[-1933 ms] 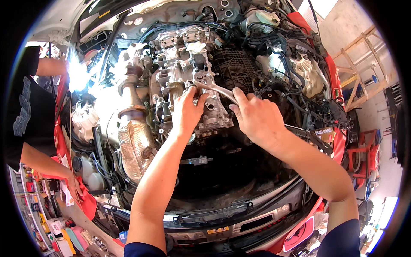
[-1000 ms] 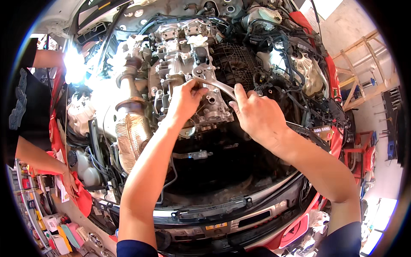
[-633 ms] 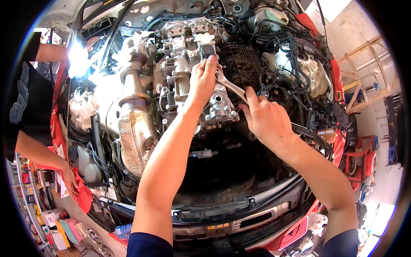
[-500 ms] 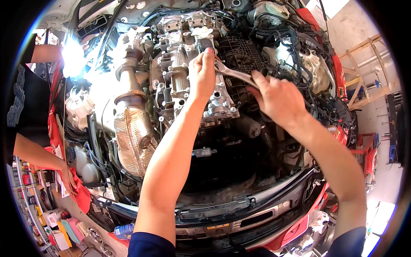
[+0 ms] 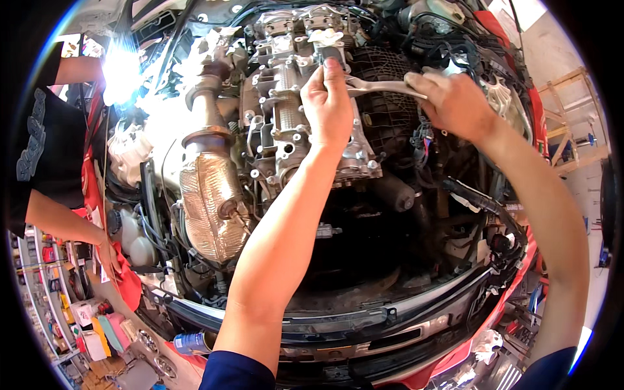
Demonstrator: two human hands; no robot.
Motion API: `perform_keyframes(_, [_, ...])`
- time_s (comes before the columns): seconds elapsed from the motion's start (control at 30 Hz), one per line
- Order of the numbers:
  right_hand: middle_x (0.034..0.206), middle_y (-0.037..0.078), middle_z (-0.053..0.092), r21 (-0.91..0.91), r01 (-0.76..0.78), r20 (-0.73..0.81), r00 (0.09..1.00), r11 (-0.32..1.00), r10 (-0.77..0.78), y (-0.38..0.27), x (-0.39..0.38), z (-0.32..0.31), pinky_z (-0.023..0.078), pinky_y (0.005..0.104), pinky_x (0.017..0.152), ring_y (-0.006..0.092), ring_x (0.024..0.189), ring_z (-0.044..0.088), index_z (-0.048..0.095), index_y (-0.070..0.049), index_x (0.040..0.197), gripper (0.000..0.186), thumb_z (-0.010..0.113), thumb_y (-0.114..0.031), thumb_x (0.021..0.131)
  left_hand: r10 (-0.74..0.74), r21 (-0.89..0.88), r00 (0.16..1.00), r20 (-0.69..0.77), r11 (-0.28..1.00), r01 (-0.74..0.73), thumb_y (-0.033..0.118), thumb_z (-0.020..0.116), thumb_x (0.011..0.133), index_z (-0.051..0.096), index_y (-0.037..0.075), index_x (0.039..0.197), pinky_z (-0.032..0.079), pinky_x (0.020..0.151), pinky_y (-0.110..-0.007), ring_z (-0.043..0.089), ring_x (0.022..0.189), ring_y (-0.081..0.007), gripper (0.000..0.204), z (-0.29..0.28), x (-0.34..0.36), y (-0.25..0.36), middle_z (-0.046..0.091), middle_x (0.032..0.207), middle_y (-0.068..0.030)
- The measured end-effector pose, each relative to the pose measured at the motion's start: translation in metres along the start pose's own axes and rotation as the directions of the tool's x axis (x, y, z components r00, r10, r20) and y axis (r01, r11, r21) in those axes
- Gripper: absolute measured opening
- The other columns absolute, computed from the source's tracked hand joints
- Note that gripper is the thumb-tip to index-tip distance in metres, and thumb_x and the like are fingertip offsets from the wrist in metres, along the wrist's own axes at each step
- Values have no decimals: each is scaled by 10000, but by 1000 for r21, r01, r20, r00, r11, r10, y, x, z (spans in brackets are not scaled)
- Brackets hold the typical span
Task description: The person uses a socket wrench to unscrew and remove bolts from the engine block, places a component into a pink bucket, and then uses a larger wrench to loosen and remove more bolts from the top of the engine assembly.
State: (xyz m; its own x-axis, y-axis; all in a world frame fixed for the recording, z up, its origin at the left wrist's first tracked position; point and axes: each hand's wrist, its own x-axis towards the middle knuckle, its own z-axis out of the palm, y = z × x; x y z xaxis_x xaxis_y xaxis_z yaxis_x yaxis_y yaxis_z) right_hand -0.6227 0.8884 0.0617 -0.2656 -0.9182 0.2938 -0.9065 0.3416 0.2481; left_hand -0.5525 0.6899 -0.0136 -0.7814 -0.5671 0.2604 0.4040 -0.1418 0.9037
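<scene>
Sunlit and crowded, the open engine bay [image 5: 195, 39] of a red car fills your view, with a second person's arm [image 5: 62, 224] resting on the fender at your left. Your left hand [image 5: 328, 107] presses its fingertips onto the head of a metal wrench [image 5: 380, 86], seated near the top of the bare engine [image 5: 286, 123]. Your right hand [image 5: 455, 104] is wrapped closed around the far end of the handle — the best place for leverage. Steel like this looks stiff and fairly weighty, and probably slick if oily — so keep the head steadied. Low at the left, shelves [image 5: 58, 305] hold colourful bottles and boxes, contents unclear.
</scene>
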Motion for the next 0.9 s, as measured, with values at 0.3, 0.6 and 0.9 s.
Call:
perform_keyframes(0.3, [1134, 34, 595, -59, 77, -121, 989, 995, -84, 65, 91, 81, 440, 380, 953, 236, 1105, 547, 591, -98, 1137, 385, 700, -121, 769, -14, 440, 968, 252, 892, -102, 147, 621, 916, 498, -34, 1033, 492, 627, -404, 649, 702, -356, 248, -26, -10, -2, 659, 813, -225])
perform_keyframes(0.6, [1334, 113, 559, 133, -32, -118, 992, 991, 47, 12, 192, 95, 334, 379, 1116, 280, 1309, 449, 605, -66, 1236, 325, 558, -89, 915, -128, 600, 932, 338, 793, -109, 56, 548, 925, 539, -27, 1037, 495, 709, -436, 646, 778, -379, 140, -67, -8, 30, 658, 834, -209])
perform_keyframes(0.9, [702, 101, 640, -62, -79, 151, 985, 995, 87, -50, 107, -3, 533, 366, 551, 244, 621, 658, 591, -45, 1030, 176, 527, -176, 932, -301, 688, 814, 497, 708, -158, 11, 571, 923, 627, -7, 1073, 493, 680, -290, 612, 732, -120, 162, -154, 29, 54, 692, 850, -93])
